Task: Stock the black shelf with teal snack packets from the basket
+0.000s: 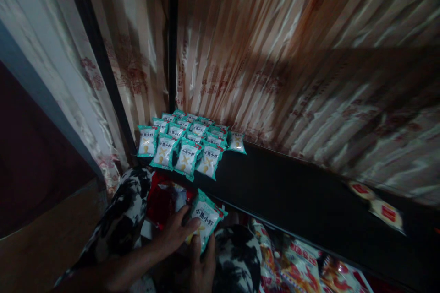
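Between my two hands is a small green and white snack packet (204, 219), its printed front facing up. My left hand (177, 231) grips its left edge, with the thumb lying over the front. From below, my right hand (203, 258) pinches the lower edge between thumb and fingers. Just beyond, on the black shelf, several matching snack packets (185, 158) lean in overlapping rows at the left end. One more packet (237, 142) stands at the right of the rows. A red bag (161, 203) lies open below the shelf edge, close to my left hand.
The black shelf (275, 183) runs off to the right, with two small white and red packets (388, 214) near its far end. Below its front edge lie several larger red and white snack bags (299, 263). Pleated curtains (257, 55) and dark poles (173, 36) close off the back.
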Demonstrator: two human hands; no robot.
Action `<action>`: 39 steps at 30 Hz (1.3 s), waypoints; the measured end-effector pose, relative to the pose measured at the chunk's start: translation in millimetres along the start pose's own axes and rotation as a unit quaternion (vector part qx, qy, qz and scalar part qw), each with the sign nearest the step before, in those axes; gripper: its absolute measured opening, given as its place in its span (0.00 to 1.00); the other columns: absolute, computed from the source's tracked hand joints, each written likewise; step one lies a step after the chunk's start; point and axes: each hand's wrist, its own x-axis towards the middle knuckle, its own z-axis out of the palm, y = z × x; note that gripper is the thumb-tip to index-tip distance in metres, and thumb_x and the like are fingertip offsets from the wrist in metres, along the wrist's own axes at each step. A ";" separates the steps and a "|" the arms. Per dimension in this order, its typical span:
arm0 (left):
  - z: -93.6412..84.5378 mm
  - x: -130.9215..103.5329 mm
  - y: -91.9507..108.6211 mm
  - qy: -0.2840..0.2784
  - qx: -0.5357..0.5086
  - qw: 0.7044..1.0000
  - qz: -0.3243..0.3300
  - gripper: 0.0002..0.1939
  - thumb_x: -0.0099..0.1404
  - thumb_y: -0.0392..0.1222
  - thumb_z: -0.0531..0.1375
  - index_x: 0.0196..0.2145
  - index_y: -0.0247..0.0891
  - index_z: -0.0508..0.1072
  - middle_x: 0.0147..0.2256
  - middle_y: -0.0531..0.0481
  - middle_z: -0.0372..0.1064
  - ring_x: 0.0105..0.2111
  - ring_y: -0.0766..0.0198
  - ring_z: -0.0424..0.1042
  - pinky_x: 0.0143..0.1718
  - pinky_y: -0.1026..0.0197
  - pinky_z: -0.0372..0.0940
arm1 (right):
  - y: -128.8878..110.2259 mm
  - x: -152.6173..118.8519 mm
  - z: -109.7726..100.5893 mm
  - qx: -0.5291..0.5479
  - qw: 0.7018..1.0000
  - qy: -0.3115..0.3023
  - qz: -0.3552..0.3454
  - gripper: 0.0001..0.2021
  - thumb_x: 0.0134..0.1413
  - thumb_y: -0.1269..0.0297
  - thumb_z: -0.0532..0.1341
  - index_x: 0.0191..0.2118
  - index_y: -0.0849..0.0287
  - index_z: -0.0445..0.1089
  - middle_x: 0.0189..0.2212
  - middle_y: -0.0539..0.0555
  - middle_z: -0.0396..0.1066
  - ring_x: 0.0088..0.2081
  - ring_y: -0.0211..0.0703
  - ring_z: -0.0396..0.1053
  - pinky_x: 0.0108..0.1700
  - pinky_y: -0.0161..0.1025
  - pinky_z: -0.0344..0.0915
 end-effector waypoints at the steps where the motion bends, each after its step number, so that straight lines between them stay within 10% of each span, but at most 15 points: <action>1: 1.3 0.7 0.4 -0.001 -0.001 1.000 -0.003 0.30 0.50 0.56 0.64 0.48 0.38 0.71 0.47 0.44 0.72 0.51 0.49 0.66 0.52 0.55 0.60 | -0.9 1.3 -1.7 0.003 1.000 0.002 -0.007 0.34 0.53 0.43 0.54 0.58 0.65 0.59 0.51 0.62 0.68 0.54 0.53 0.65 0.50 0.44 0.64; 39: 107.9 94.1 41.4 0.021 0.239 0.943 0.231 0.30 0.64 0.43 0.48 0.61 0.25 0.52 0.60 0.32 0.54 0.60 0.52 0.56 0.61 0.49 0.52 | -74.4 169.6 -68.2 -0.253 0.957 -0.014 -0.143 0.34 0.52 0.40 0.46 0.52 0.64 0.64 0.47 0.67 0.71 0.48 0.58 0.69 0.46 0.49 0.64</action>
